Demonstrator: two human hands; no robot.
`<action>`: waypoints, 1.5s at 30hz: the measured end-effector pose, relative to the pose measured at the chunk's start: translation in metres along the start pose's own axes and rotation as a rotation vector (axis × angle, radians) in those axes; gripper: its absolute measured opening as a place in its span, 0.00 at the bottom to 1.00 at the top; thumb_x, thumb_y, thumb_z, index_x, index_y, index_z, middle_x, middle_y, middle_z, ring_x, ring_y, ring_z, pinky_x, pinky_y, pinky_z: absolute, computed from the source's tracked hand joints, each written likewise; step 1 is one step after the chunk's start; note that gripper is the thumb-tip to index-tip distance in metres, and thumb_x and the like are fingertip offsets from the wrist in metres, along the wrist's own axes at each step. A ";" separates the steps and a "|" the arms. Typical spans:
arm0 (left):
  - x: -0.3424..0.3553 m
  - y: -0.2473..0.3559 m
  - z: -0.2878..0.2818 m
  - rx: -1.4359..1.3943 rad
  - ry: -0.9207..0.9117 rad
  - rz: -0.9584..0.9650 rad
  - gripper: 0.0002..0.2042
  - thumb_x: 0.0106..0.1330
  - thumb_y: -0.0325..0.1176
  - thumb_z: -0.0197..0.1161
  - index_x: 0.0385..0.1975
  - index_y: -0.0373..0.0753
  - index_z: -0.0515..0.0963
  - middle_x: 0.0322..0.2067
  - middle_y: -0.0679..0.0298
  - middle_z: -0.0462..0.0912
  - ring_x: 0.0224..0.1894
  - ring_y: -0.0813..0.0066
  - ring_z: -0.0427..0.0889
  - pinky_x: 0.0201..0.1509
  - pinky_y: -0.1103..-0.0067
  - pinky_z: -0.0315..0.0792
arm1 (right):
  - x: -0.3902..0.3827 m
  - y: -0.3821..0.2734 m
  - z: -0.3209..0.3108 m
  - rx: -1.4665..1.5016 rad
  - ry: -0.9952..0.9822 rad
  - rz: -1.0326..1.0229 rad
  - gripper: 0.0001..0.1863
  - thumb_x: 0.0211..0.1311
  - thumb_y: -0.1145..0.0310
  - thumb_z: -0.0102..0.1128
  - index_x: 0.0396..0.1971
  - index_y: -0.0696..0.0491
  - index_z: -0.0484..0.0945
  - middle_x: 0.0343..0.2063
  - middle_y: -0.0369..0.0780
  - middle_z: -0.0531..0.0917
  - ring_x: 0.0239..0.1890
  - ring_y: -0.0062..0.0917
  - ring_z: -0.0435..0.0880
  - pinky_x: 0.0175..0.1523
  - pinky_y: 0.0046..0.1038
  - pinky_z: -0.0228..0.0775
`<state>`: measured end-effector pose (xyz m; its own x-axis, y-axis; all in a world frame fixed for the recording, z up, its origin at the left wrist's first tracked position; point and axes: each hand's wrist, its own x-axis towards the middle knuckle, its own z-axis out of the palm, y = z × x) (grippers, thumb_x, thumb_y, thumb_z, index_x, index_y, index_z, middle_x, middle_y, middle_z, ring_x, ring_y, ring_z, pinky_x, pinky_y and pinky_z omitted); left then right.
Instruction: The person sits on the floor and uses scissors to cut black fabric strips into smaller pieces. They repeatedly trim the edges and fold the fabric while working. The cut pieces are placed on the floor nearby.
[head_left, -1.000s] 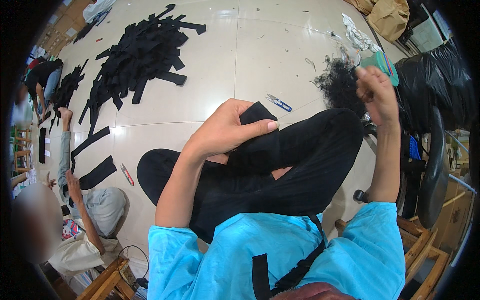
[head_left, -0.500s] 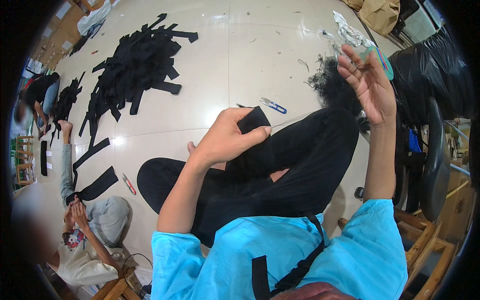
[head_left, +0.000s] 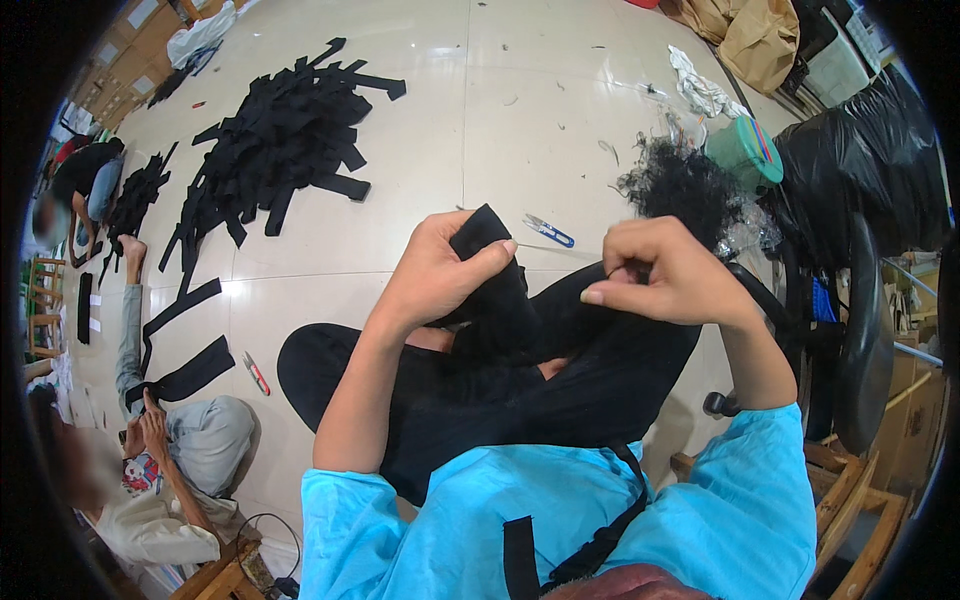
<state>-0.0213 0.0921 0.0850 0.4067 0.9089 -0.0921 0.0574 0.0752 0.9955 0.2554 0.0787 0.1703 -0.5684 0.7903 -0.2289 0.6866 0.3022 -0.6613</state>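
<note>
Where the floor [head_left: 530, 60] opens ahead-left, a heap of black strips [head_left: 270, 140] lies well apart. One black strip [head_left: 483, 232] hangs over the black trousers [head_left: 630, 365], long axis slanting down and slightly right from its gripped top; lower end lost, black on black. Left hand [head_left: 435, 270] nearer, pinching that top between thumb and fingers. Right hand [head_left: 665, 275] to the strip's right, apart, fingers curled; cannot tell if pinching anything. Blue snips [head_left: 549, 231] just beyond. Versus half a second ago: right hand closer in, no longer spread.
</note>
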 end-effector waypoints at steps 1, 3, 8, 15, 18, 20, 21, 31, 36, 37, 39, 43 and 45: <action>0.001 0.000 0.002 -0.011 -0.013 -0.004 0.09 0.67 0.33 0.69 0.34 0.32 0.84 0.28 0.66 0.86 0.32 0.81 0.82 0.39 0.79 0.76 | 0.001 0.005 0.003 0.137 0.130 -0.157 0.15 0.65 0.64 0.73 0.29 0.56 0.76 0.40 0.43 0.86 0.35 0.24 0.79 0.46 0.28 0.72; 0.002 0.001 0.010 -0.032 -0.041 -0.010 0.09 0.69 0.34 0.69 0.35 0.33 0.84 0.28 0.67 0.85 0.32 0.82 0.82 0.38 0.80 0.76 | 0.007 0.007 0.004 0.365 0.283 -0.371 0.11 0.73 0.66 0.65 0.33 0.54 0.75 0.53 0.45 0.84 0.45 0.25 0.79 0.59 0.33 0.72; 0.005 -0.013 0.023 0.068 -0.204 0.042 0.11 0.71 0.37 0.70 0.36 0.34 0.83 0.29 0.70 0.85 0.33 0.84 0.80 0.39 0.81 0.74 | 0.039 0.015 0.031 0.996 0.355 -0.268 0.12 0.81 0.59 0.56 0.42 0.53 0.75 0.44 0.38 0.86 0.42 0.20 0.82 0.57 0.30 0.77; 0.001 -0.010 0.013 0.048 -0.242 0.128 0.12 0.67 0.36 0.74 0.42 0.34 0.84 0.29 0.69 0.85 0.31 0.84 0.79 0.35 0.82 0.72 | 0.036 -0.003 0.026 0.085 0.266 -0.230 0.08 0.68 0.68 0.67 0.38 0.58 0.84 0.31 0.42 0.82 0.34 0.29 0.84 0.41 0.29 0.74; 0.003 -0.011 0.007 0.063 -0.243 0.100 0.14 0.64 0.35 0.76 0.44 0.34 0.85 0.30 0.67 0.86 0.31 0.84 0.80 0.35 0.82 0.72 | 0.032 0.001 0.030 -0.302 0.319 -0.361 0.10 0.65 0.68 0.68 0.39 0.58 0.84 0.31 0.46 0.83 0.35 0.41 0.84 0.39 0.35 0.75; 0.004 0.001 0.004 0.094 -0.262 0.004 0.15 0.64 0.34 0.76 0.45 0.33 0.85 0.32 0.66 0.87 0.32 0.84 0.80 0.36 0.81 0.73 | 0.029 0.000 0.025 -0.369 0.237 -0.351 0.11 0.64 0.66 0.69 0.32 0.60 0.84 0.26 0.46 0.83 0.30 0.45 0.83 0.35 0.38 0.74; 0.002 0.006 0.002 0.067 -0.303 -0.005 0.16 0.64 0.34 0.76 0.47 0.32 0.85 0.32 0.65 0.88 0.34 0.82 0.82 0.39 0.79 0.75 | 0.028 -0.003 0.023 -0.359 0.191 -0.326 0.12 0.64 0.66 0.70 0.29 0.60 0.83 0.25 0.46 0.82 0.28 0.45 0.82 0.34 0.38 0.74; 0.007 -0.007 0.000 0.192 -0.161 0.086 0.19 0.66 0.35 0.74 0.53 0.30 0.85 0.41 0.54 0.91 0.44 0.70 0.88 0.52 0.72 0.80 | 0.034 0.011 0.000 0.317 0.173 0.018 0.22 0.66 0.60 0.70 0.16 0.52 0.72 0.15 0.26 0.70 0.20 0.11 0.65 0.27 0.22 0.55; 0.004 -0.005 -0.009 0.139 -0.228 0.039 0.19 0.68 0.40 0.74 0.48 0.29 0.86 0.34 0.60 0.91 0.37 0.74 0.87 0.47 0.76 0.81 | 0.035 0.018 -0.001 0.435 0.216 0.002 0.22 0.67 0.58 0.70 0.16 0.49 0.73 0.15 0.26 0.70 0.20 0.12 0.64 0.28 0.21 0.53; 0.004 -0.005 -0.012 0.138 -0.265 0.039 0.19 0.68 0.41 0.74 0.47 0.29 0.86 0.33 0.60 0.90 0.36 0.75 0.87 0.46 0.76 0.80 | 0.035 0.020 -0.002 0.437 0.211 0.000 0.22 0.67 0.58 0.70 0.16 0.49 0.73 0.15 0.26 0.70 0.20 0.11 0.64 0.28 0.21 0.53; 0.004 -0.004 -0.017 0.137 -0.338 0.038 0.20 0.67 0.43 0.74 0.46 0.29 0.86 0.32 0.61 0.90 0.36 0.76 0.86 0.45 0.77 0.80 | 0.036 0.023 -0.004 0.442 0.199 -0.004 0.22 0.67 0.58 0.70 0.16 0.49 0.73 0.15 0.25 0.70 0.20 0.11 0.63 0.28 0.21 0.52; 0.000 0.008 -0.023 0.109 -0.356 -0.018 0.21 0.66 0.44 0.75 0.44 0.29 0.86 0.30 0.64 0.89 0.34 0.78 0.84 0.43 0.78 0.79 | 0.034 0.030 -0.019 0.520 0.161 0.041 0.23 0.66 0.59 0.71 0.15 0.47 0.70 0.15 0.24 0.67 0.20 0.11 0.61 0.28 0.21 0.50; -0.001 0.011 -0.027 0.129 -0.355 -0.030 0.20 0.66 0.44 0.75 0.43 0.29 0.86 0.29 0.65 0.88 0.33 0.80 0.83 0.41 0.78 0.78 | 0.030 0.042 -0.025 0.657 0.154 0.059 0.23 0.65 0.60 0.71 0.15 0.46 0.69 0.15 0.23 0.65 0.20 0.11 0.59 0.28 0.20 0.49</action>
<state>-0.0455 0.1029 0.0971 0.6927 0.7065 -0.1454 0.1794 0.0265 0.9834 0.2789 0.1287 0.1538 -0.4340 0.8770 -0.2063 0.2691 -0.0924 -0.9587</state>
